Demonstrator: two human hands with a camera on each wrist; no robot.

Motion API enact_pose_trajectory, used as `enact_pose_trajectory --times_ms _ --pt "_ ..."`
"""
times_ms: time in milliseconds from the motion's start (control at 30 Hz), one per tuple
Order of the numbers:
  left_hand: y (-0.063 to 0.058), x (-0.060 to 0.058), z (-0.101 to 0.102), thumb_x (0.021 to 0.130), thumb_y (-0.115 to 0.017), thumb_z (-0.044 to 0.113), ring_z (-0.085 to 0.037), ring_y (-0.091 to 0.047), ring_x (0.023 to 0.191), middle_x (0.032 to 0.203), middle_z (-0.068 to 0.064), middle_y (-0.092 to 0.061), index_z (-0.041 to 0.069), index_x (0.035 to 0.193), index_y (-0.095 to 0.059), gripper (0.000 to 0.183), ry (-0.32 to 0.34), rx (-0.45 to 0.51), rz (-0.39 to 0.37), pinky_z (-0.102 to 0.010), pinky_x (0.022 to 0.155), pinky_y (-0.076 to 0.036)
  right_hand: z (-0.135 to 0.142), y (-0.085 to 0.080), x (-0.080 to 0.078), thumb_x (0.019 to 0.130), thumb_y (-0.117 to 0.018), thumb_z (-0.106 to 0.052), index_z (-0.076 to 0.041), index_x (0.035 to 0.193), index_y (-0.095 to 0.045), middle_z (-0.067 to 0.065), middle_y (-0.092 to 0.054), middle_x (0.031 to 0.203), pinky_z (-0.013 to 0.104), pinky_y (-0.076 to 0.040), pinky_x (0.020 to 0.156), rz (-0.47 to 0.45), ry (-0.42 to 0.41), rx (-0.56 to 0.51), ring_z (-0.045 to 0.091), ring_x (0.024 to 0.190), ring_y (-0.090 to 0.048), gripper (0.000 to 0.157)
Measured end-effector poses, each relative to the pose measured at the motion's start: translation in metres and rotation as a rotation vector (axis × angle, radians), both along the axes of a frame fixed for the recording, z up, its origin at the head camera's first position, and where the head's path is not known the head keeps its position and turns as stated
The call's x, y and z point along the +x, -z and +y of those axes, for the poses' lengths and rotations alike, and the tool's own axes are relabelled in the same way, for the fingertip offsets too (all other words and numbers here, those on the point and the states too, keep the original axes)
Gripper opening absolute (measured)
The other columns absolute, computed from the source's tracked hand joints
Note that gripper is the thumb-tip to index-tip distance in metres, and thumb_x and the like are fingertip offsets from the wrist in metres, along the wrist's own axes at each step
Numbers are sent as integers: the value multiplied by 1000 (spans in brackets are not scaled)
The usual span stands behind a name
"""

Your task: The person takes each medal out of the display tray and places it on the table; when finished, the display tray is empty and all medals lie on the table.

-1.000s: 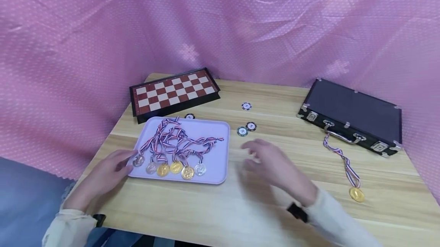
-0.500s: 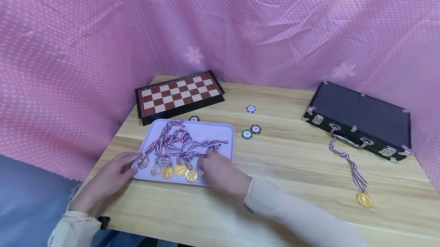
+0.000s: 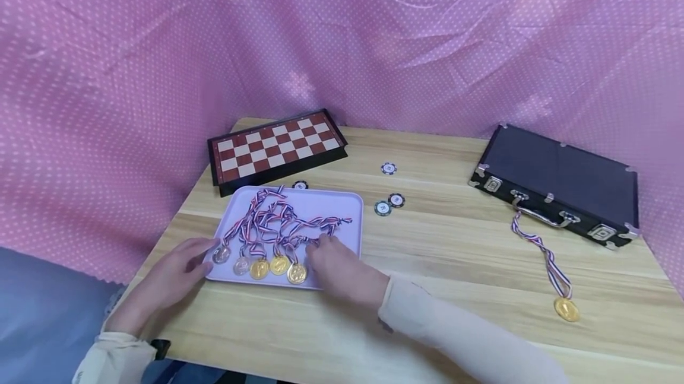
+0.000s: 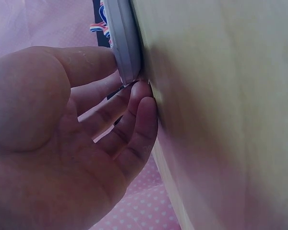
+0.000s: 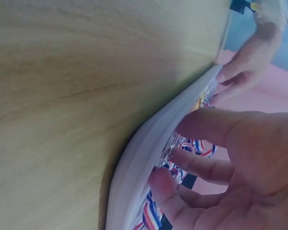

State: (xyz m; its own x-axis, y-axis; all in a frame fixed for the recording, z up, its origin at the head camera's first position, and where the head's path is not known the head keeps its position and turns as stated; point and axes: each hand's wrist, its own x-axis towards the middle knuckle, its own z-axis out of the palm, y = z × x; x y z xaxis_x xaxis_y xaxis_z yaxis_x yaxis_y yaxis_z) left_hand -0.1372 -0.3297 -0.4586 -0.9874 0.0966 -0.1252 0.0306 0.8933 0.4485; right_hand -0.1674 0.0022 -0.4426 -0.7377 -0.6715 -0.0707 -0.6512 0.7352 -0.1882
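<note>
A pale lilac tray point(image 3: 350, 209) lies on the wooden table, bearing several gold and silver medals with tangled striped ribbons. My left hand point(image 3: 173, 274) grips the tray's near left corner; in the left wrist view its thumb lies on the rim and its fingers curl at the edge. My right hand point(image 3: 339, 265) is over the tray's near right part. In the right wrist view, its thumb and fingers close around a silver medal point(image 5: 169, 147), which the hand hides in the head view. Left of it lie a gold medal point(image 3: 297, 273) and a silver medal point(image 3: 221, 254).
Behind the tray stands a folded chessboard box point(image 3: 278, 149). Several poker chips lie about, including a green one point(image 3: 382, 208). At the right is a black case point(image 3: 558, 179), with a gold medal point(image 3: 566, 309) on a ribbon in front. A pink curtain point(image 3: 374, 45) hangs behind.
From the table right of the tray, my right hand has moved left onto the rightmost silver medal and stayed there. My left hand has kept its place at the tray's corner.
</note>
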Motion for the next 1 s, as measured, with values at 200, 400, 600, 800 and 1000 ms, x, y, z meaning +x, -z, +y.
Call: enact_pose_trajectory --times_ms 200,400,600,800,1000 --pt "4 1 2 94 -61 17 -46 -44 131 143 -21 -47 10 144 -48 52 -5 -6 -6 -66 107 -35 17 -15 -8 83 -72 -18 -11 113 -65 3 -61 102 25 -54 82 -181 71 -132 14 93 -56 31" --pt "5 2 2 93 -61 16 -47 -43 131 143 -22 -48 9 144 -47 52 -2 4 4 -66 107 -34 69 -68 -22 84 -69 -13 -10 113 -65 2 -60 104 18 -55 71 -252 174 -350 10 89 -60 30" --pt "2 3 0 94 -61 16 -47 -43 131 143 -22 -48 8 143 -48 52 2 1 20 -66 106 -35 146 -121 -41 88 -68 -18 -10 111 -65 4 -68 100 32 -58 76 -164 280 -453 18 91 -65 26" --pt "2 2 0 94 -60 17 -46 -46 129 142 -22 -48 8 143 -48 51 9 -10 19 -65 105 -37 226 -145 -45 86 -70 -22 -13 112 -66 7 -62 97 35 -48 74 120 478 -352 21 87 -57 28" --pt "1 3 1 94 -61 17 -47 -44 130 143 -22 -48 8 144 -48 52 13 6 21 -67 106 -35 290 -118 -36 85 -70 -23 -7 113 -66 11 -57 94 31 -41 67 162 536 -266 22 83 -53 32"
